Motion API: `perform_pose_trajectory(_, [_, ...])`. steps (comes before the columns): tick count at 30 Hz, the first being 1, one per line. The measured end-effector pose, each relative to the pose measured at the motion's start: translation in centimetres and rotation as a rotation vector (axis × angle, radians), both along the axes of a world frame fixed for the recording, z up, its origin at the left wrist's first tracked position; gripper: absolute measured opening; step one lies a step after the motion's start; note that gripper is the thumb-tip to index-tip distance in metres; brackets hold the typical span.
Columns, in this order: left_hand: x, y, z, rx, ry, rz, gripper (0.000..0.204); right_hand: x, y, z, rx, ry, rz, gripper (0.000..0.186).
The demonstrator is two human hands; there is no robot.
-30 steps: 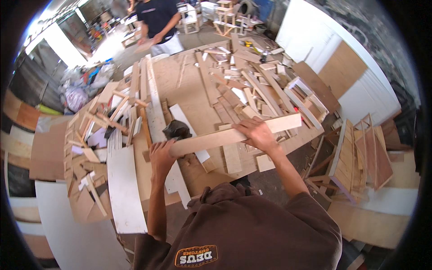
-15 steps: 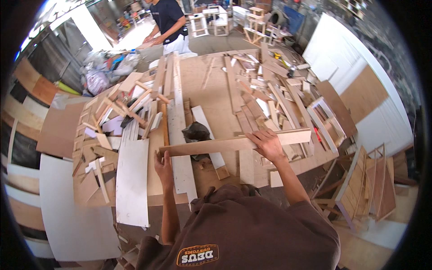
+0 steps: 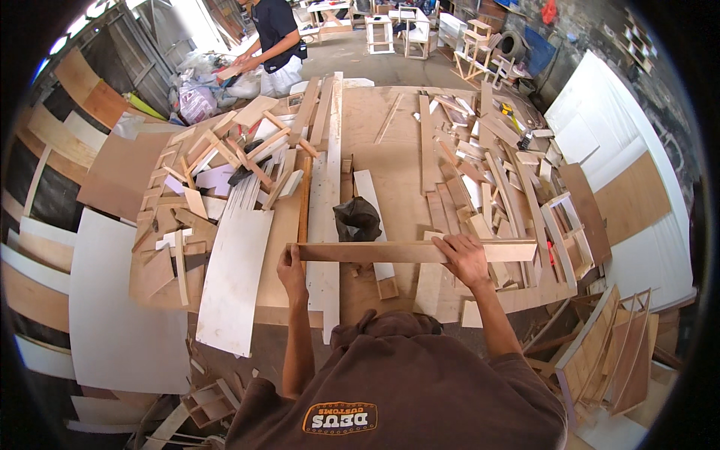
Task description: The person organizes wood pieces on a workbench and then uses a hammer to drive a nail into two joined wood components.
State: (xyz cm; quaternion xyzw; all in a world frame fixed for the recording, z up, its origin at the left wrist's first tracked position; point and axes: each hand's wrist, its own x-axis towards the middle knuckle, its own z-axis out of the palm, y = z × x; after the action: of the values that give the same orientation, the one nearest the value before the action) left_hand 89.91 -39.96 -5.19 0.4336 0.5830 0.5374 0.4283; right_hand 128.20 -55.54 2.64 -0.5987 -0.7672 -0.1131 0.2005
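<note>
across the worktop (image 3: 405,165), mind the offcuts (image 3: 472,189) crowding the right side and the long, narrow white plank (image 3: 322,281) left of centre. over the near part of the worktop, hold the strip (image 3: 375,252) level and crosswise; one piece or two layered, hard to tell. just beyond it in view, allow for the black bag (image 3: 356,217), a likely snag. with the left hand (image 3: 292,271) clasped around the left end and the right hand (image 3: 465,259) gripping over the top edge, short of the right end, match pressure to balance the overhang and avoid twisting.
</note>
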Motion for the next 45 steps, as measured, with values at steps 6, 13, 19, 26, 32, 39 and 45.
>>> perform_pose_trajectory(6, [-0.1, -0.5, 2.3, -0.106, -0.092, 0.212, 0.040, -0.7, 0.5, -0.1, 0.066, -0.039, 0.037, 0.060])
perform_pose_trajectory(13, [-2.8, 0.4, 0.3, 0.032, -0.017, 0.242, 0.030, -1.6, 0.3, -1.4, 0.064, -0.038, 0.048, 0.066])
perform_pose_trajectory(19, [-0.3, 0.0, 0.5, -0.012, 0.001, 0.182, 0.025, -1.4, -2.9, -1.3, -0.010, -0.043, -0.070, 0.069])
perform_pose_trajectory(26, [3.8, -0.7, -4.4, -0.121, 0.041, 0.000, 0.020, -0.8, -10.3, -1.8, -0.108, -0.022, -0.232, 0.071])
perform_pose_trajectory(32, [11.6, -2.9, -4.5, -0.192, 0.073, -0.151, 0.022, 2.5, -15.8, -1.6, -0.135, -0.060, -0.372, 0.064])
perform_pose_trajectory(39, [20.1, -4.9, -4.6, -0.165, 0.262, -0.187, 0.023, 11.1, -18.6, -2.9, -0.151, 0.008, -0.365, 0.070])
perform_pose_trajectory(45, [27.7, -6.8, -3.9, -0.144, 0.238, -0.220, 0.041, 20.9, -19.4, -7.9, -0.195, 0.188, -0.364, 0.071])
